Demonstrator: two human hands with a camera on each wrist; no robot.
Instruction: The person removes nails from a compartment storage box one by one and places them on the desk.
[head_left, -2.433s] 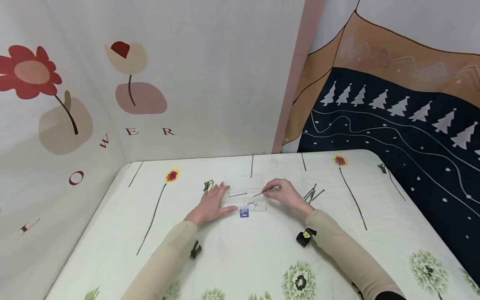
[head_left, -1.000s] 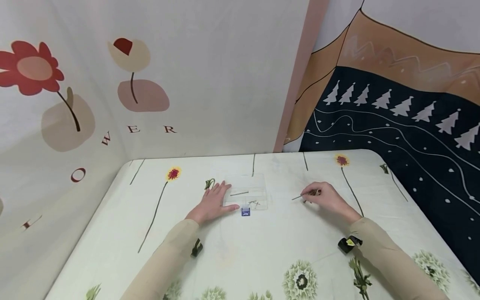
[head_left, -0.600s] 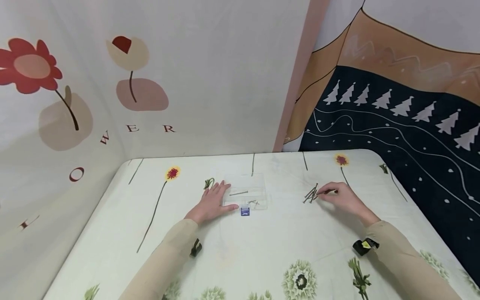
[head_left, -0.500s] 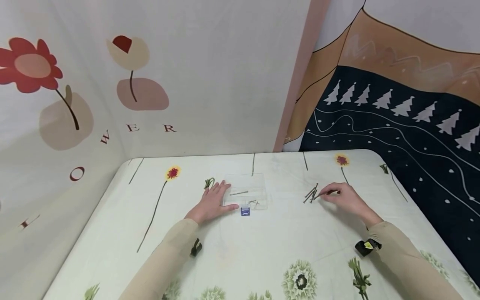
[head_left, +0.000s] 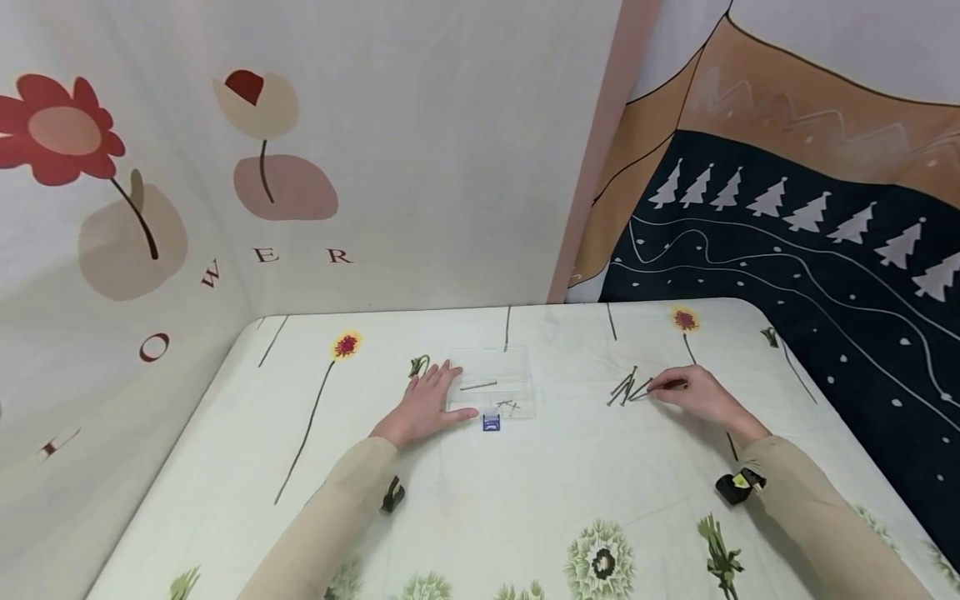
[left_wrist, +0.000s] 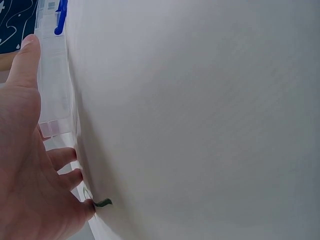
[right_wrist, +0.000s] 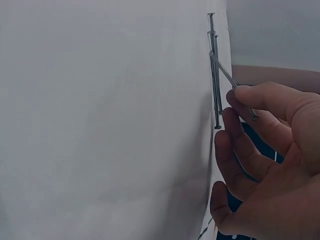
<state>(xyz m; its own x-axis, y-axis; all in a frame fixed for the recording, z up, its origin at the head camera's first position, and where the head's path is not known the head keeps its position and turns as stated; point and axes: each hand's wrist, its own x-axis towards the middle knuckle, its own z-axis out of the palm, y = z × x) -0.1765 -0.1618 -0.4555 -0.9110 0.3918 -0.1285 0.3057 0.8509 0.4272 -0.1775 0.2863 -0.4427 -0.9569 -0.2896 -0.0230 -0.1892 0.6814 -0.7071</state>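
Note:
My left hand point(head_left: 423, 404) rests, fingers spread, against the left side of a clear plastic box point(head_left: 491, 360). A blue latch point(head_left: 491, 423) sits at the box's near side, by the left thumb. Inside the box lie a long nail point(head_left: 478, 386) and several small nail-like pieces point(head_left: 507, 405). To the right, my right hand point(head_left: 693, 392) pinches a metal nail point(right_wrist: 227, 75) between thumb and index finger, the other fingers loosely bent. The held nail slants over several long nails point(right_wrist: 216, 95) lying on the cloth, one end overlapping them in the right wrist view.
A white flower-printed cloth point(head_left: 540, 492) covers the table. White printed fabric point(head_left: 420, 167) hangs behind and at the left; dark tree-patterned fabric point(head_left: 795, 242) hangs at the right. A black wrist camera point(head_left: 738, 486) is strapped at the right sleeve.
My right hand has moved right from above the box to the loose nails, and has lately drawn slightly further right with the pinched nail. The left hand stays against the box.

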